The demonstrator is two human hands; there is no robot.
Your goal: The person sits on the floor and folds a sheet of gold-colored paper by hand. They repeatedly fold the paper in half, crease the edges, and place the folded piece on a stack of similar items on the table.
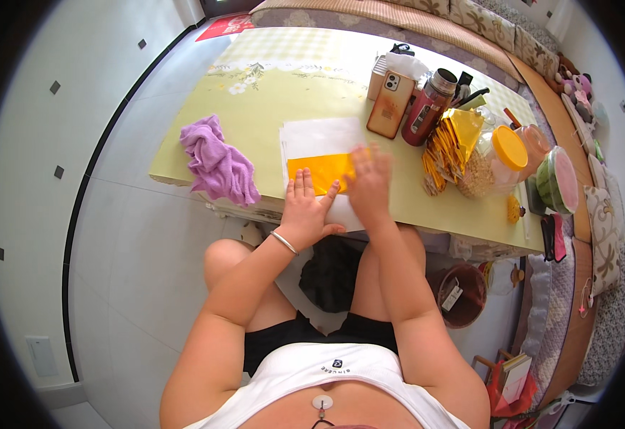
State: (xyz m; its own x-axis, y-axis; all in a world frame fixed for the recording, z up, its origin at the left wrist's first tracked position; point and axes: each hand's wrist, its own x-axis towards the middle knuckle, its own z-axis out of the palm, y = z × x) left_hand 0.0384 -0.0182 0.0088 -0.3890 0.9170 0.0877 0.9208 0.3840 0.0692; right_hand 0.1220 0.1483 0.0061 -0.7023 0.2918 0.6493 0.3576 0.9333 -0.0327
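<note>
Orange sheet (326, 167) lies under left hand (305, 209); white top (294, 362) bears lettering (336, 371).

This is a home, seemingly its living room: a long sofa (427, 25) carries leaf-patterned cushions (601, 239) and plush toys (579, 87), near a flowered tablecloth (269, 107) and a tiled floor (133, 272).

A shiny yellow-orange sheet (321, 167) (partly hidden) lies flat across white paper (323, 136).
</note>
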